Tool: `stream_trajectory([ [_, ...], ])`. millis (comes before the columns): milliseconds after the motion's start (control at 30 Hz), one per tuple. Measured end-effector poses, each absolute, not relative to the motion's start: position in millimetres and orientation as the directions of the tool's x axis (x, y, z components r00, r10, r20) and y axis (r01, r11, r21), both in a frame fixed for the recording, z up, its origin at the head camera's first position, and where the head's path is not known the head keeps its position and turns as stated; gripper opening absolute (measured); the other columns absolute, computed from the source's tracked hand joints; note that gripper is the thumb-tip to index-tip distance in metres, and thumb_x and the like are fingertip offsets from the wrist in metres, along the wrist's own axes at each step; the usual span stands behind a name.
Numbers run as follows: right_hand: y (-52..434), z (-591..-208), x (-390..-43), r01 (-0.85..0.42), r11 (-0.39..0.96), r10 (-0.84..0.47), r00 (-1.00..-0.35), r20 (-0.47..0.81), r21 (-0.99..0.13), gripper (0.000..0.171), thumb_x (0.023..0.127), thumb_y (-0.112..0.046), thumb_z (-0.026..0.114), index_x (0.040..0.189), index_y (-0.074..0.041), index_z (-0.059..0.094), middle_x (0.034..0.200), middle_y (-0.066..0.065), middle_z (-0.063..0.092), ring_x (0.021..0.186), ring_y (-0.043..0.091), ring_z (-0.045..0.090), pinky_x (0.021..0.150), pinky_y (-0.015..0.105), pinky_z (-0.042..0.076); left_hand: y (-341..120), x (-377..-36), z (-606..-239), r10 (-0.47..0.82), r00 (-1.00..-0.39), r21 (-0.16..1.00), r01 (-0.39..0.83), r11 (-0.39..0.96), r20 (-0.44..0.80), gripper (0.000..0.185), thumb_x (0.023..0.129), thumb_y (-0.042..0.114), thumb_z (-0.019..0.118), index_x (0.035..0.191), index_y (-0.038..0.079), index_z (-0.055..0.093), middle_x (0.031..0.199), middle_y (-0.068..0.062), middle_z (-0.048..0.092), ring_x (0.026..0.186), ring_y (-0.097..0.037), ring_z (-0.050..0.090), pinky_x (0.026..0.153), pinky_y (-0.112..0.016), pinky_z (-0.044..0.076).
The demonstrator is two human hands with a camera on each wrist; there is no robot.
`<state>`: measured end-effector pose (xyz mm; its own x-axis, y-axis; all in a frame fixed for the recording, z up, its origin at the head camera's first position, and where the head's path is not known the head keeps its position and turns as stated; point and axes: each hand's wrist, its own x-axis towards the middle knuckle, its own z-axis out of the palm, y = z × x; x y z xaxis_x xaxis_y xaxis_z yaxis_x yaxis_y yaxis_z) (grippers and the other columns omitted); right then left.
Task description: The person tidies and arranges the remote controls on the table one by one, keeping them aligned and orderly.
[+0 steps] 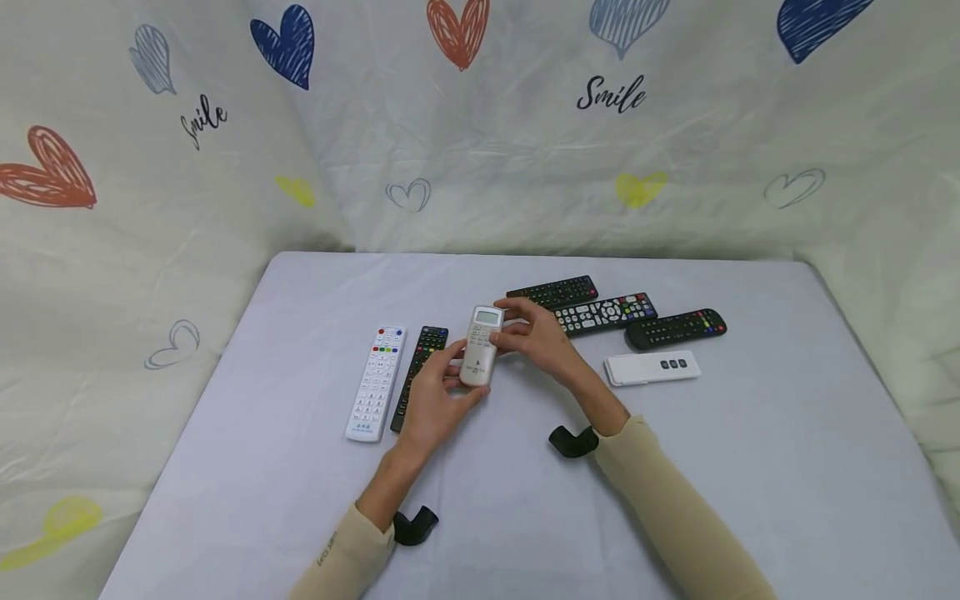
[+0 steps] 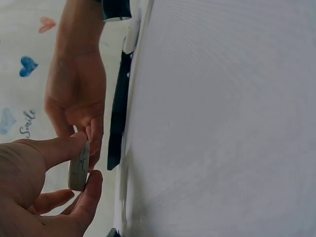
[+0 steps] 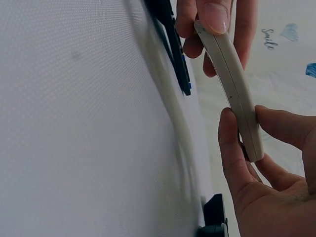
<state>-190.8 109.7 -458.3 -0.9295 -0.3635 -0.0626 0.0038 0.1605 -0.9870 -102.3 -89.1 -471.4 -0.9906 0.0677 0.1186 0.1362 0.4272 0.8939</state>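
"Smile" script (image 1: 611, 94) behind hands' (image 1: 438, 400) remote (image 1: 481, 345).

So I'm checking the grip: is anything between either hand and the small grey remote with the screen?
Nothing visible. The left hand and right hand both pinch the small grey remote with a screen directly, holding it above the pale tablecloth.

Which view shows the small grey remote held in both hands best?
The head view: the grey remote faces up, display and buttons visible, left hand and right hand gripping it. Both wrist views show only its thin edge.
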Motion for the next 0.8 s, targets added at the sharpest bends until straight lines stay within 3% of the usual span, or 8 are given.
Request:
stream_trajectory([
  [100,108,-458,-190,0.012,0.159,-0.365,-0.928,-0.070,-0.987,0.058,0.092,-0.003,0.075,0.146,-0.002,0.052,0.137,0.027,0.059,0.105,0.023,0.072,0.080,0.027,0.062,-88,-100,-471,0.056,-0.991,0.895,0.133,0.426,0.120,0.078,0.079,0.000,0.089,0.147,0.000,0.052,0.132,-0.019,0.062,0.110,-0.029,0.071,0.090,-0.020,0.060],
  [467,106,-459,-186,0.012,0.153,-0.397,-0.915,-0.073,-0.988,0.059,0.092,0.000,0.075,0.146,0.000,0.050,0.135,0.029,0.058,0.104,0.022,0.071,0.081,0.031,0.063,-87,-89,-468,0.029,-0.991,0.866,0.125,0.484,0.127,0.074,0.079,0.001,0.089,0.145,0.000,0.055,0.131,-0.019,0.063,0.112,-0.028,0.071,0.090,-0.022,0.061],
  [800,104,-460,-181,-0.009,0.180,-0.407,-0.911,-0.067,-0.984,0.058,0.092,-0.001,0.076,0.144,0.002,0.051,0.137,0.029,0.057,0.107,0.030,0.071,0.081,0.031,0.063,-84,-80,-469,-0.001,-0.991,0.841,0.113,0.530,0.134,0.073,0.079,0.002,0.089,0.144,0.001,0.057,0.131,-0.017,0.061,0.115,-0.026,0.068,0.091,-0.026,0.061],
])
